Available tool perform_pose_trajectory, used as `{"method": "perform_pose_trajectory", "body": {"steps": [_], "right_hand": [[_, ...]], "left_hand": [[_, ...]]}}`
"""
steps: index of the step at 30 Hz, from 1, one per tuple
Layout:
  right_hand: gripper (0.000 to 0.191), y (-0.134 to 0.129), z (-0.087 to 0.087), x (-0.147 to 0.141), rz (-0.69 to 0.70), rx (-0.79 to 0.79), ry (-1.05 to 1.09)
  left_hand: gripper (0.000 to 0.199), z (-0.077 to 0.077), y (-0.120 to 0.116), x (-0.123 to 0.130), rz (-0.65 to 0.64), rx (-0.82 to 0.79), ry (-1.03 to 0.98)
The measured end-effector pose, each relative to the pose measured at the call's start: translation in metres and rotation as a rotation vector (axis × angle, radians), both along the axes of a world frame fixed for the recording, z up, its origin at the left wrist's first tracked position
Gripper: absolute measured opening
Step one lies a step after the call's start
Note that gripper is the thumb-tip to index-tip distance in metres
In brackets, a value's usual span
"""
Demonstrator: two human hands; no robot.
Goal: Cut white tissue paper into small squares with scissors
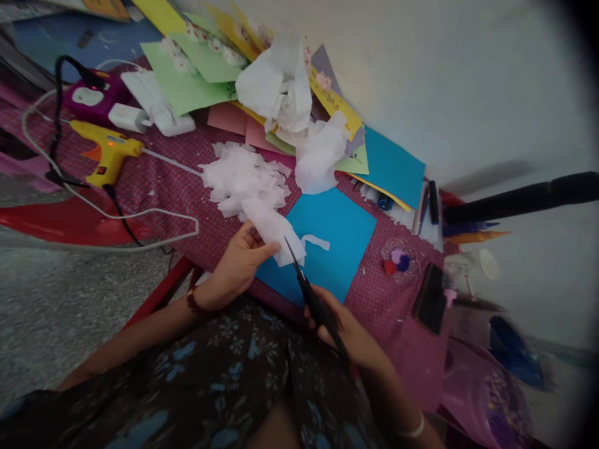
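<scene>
Between the thumb and fingers of my left hand (241, 255) is a strip of thin white tissue paper (272, 231). My right hand (344, 327) is wrapped round the black handles of a pair of scissors (318, 305). Their blades reach the lower right end of the tissue strip. A narrow white offcut (317, 241) lies on a blue sheet of paper (334, 218) beneath the work. Just behind my left hand sits a heap of cut white tissue pieces (246, 174).
A yellow glue gun (110, 149) with its cable lies at left, near a purple power socket box (98, 96). Crumpled tissue (285, 87) rests on coloured cards (196, 87) at the back. A phone (430, 298) and a small clear dish (400, 259) are at right.
</scene>
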State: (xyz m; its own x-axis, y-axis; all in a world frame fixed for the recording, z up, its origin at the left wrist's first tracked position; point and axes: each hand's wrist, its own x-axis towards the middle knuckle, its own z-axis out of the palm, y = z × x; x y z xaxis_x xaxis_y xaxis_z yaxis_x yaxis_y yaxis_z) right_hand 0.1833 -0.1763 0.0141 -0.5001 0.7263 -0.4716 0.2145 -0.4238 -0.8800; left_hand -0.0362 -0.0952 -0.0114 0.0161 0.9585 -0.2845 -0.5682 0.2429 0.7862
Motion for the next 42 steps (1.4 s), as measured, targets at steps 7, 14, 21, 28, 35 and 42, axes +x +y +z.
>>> {"method": "perform_pose_trajectory", "body": {"steps": [7, 14, 21, 28, 35, 42], "right_hand": [[0.071, -0.005, 0.003, -0.006, -0.046, 0.129, -0.237], [0.072, -0.007, -0.001, -0.003, -0.165, -0.099, 0.045], [0.077, -0.004, 0.003, -0.005, -0.185, -0.116, 0.047], [0.071, -0.001, 0.002, -0.005, -0.191, -0.1, -0.009], [0.064, -0.005, 0.0, -0.005, -0.222, -0.078, -0.085], [0.057, -0.01, -0.008, -0.004, -0.219, -0.073, -0.097]], "left_hand": [[0.043, 0.0, -0.001, 0.003, -0.003, -0.029, 0.013], [0.045, -0.003, -0.003, 0.004, -0.042, -0.045, -0.007], [0.044, -0.003, -0.003, 0.005, -0.052, -0.059, -0.015], [0.045, 0.0, -0.003, 0.005, -0.062, -0.072, -0.022], [0.044, 0.0, -0.002, 0.005, -0.078, -0.085, -0.067], [0.039, 0.0, -0.004, 0.006, -0.087, -0.078, -0.069]]}}
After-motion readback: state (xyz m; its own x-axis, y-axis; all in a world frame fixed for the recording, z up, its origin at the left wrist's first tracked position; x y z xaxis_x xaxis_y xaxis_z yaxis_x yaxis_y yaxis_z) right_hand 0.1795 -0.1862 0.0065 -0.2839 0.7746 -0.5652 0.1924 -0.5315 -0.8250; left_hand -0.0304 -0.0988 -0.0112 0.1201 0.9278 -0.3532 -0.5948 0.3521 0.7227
